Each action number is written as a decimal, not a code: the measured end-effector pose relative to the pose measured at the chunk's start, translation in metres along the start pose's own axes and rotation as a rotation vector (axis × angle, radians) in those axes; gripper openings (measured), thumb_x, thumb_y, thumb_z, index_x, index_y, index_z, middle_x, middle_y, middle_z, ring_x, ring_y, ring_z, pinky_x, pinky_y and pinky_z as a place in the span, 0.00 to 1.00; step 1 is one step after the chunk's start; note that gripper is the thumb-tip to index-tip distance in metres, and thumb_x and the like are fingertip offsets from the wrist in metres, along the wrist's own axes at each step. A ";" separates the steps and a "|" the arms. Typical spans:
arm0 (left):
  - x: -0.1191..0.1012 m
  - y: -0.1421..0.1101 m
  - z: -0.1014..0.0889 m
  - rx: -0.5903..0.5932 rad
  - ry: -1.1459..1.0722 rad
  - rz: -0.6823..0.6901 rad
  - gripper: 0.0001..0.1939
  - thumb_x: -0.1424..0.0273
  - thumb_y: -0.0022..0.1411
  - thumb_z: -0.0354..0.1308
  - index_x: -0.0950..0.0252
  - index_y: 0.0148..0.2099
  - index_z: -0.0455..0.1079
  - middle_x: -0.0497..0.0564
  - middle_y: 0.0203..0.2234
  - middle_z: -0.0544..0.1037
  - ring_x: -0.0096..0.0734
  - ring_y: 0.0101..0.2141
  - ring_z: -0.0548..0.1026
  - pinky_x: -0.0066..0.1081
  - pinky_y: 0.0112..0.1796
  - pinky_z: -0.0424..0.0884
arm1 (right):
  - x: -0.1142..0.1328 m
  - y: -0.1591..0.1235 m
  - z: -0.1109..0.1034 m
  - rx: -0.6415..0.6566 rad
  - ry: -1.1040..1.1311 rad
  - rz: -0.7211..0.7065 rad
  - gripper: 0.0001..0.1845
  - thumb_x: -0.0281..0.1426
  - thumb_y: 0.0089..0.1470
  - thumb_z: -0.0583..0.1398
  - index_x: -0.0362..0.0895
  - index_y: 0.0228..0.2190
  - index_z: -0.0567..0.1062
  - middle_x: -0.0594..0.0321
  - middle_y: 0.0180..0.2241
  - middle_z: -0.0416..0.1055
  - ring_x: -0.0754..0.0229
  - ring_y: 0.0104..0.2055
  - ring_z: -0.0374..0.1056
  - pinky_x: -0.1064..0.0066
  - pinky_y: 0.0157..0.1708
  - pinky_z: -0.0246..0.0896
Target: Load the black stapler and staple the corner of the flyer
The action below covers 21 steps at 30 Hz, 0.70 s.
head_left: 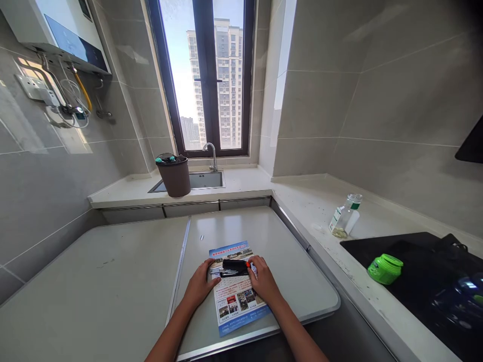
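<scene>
A black stapler (234,267) with a red end lies across a printed colour flyer (236,296) on a pale table (271,241). My left hand (198,285) rests at the stapler's left end, fingers curled against it. My right hand (263,279) grips the right end by the red part. Both hands press on the flyer.
A sink (206,179) with a tap sits under the window, a brown bin (174,174) beside it. On the right counter stand a clear bottle (345,216), a green lid (385,268) and a black hob (426,271). A second table (94,281) lies left.
</scene>
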<state>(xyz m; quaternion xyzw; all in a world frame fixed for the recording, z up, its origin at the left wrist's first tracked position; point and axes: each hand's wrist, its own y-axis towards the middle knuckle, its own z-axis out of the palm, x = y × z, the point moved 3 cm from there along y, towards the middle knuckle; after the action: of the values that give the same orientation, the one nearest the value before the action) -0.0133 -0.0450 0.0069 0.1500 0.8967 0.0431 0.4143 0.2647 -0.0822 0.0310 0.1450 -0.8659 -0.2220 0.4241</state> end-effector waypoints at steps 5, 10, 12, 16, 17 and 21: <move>-0.006 -0.001 -0.002 0.022 0.006 -0.004 0.32 0.65 0.59 0.65 0.57 0.64 0.65 0.56 0.61 0.73 0.48 0.61 0.72 0.45 0.60 0.66 | -0.004 -0.002 0.004 0.104 0.065 0.043 0.26 0.26 0.60 0.59 0.48 0.59 0.70 0.54 0.54 0.73 0.50 0.58 0.68 0.54 0.61 0.62; -0.005 0.000 0.000 0.027 0.011 -0.003 0.31 0.67 0.60 0.65 0.58 0.64 0.64 0.56 0.61 0.73 0.46 0.61 0.71 0.44 0.61 0.65 | -0.003 -0.002 0.006 0.165 0.084 0.023 0.31 0.25 0.56 0.62 0.48 0.61 0.70 0.54 0.55 0.73 0.49 0.59 0.66 0.54 0.62 0.60; -0.003 0.000 0.001 0.025 0.008 0.017 0.31 0.67 0.61 0.64 0.58 0.65 0.63 0.56 0.61 0.73 0.45 0.62 0.70 0.45 0.62 0.64 | -0.001 -0.002 0.004 0.159 0.078 0.026 0.28 0.25 0.55 0.63 0.47 0.58 0.72 0.54 0.53 0.73 0.49 0.57 0.66 0.54 0.61 0.61; -0.002 0.000 0.000 -0.016 0.033 0.081 0.28 0.66 0.61 0.64 0.60 0.63 0.65 0.58 0.59 0.73 0.46 0.60 0.71 0.47 0.61 0.65 | 0.007 -0.001 0.001 0.187 0.031 0.025 0.23 0.24 0.52 0.64 0.47 0.50 0.76 0.57 0.46 0.72 0.50 0.52 0.66 0.59 0.55 0.63; -0.002 0.000 0.000 -0.024 0.046 0.088 0.27 0.66 0.61 0.64 0.60 0.62 0.66 0.58 0.58 0.73 0.47 0.59 0.72 0.48 0.60 0.66 | 0.008 0.000 0.001 0.191 0.014 0.024 0.20 0.24 0.51 0.64 0.46 0.47 0.76 0.58 0.44 0.72 0.51 0.50 0.66 0.60 0.53 0.63; -0.005 0.002 -0.002 -0.024 0.070 0.094 0.22 0.66 0.61 0.65 0.59 0.58 0.71 0.58 0.58 0.74 0.49 0.59 0.72 0.50 0.59 0.66 | 0.014 0.001 0.002 0.179 -0.043 0.048 0.13 0.23 0.46 0.63 0.45 0.36 0.73 0.61 0.39 0.71 0.53 0.44 0.66 0.65 0.45 0.63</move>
<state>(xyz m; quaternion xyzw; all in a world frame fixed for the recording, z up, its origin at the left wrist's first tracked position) -0.0112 -0.0447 0.0116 0.1856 0.9019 0.0784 0.3820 0.2546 -0.0868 0.0392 0.1568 -0.8944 -0.1365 0.3960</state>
